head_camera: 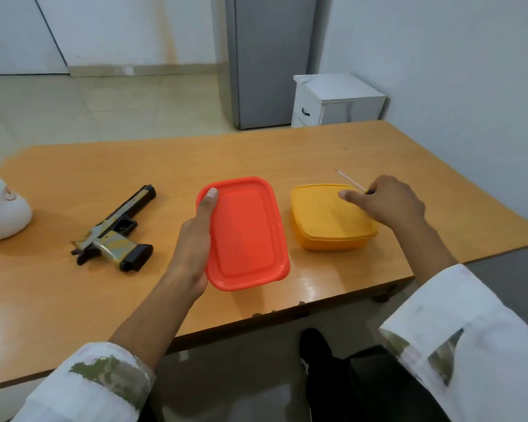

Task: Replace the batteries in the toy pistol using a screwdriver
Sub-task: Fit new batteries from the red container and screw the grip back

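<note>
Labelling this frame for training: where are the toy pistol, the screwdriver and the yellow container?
toy pistol (109, 226): head view, frame above the grip.
screwdriver (350, 180): head view, metal shaft.
yellow container (323, 214): head view, lid centre.

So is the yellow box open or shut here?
Shut. The yellow box has its lid seated on the rim wherever the rim shows, and nothing inside it is visible.

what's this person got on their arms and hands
The left hand and right hand are bare: no gloves, rings or watch in view. The left sleeve and right sleeve are white with olive-green blotchy patches near the cuffs and faint pink smudges; forearms uncovered.
</note>
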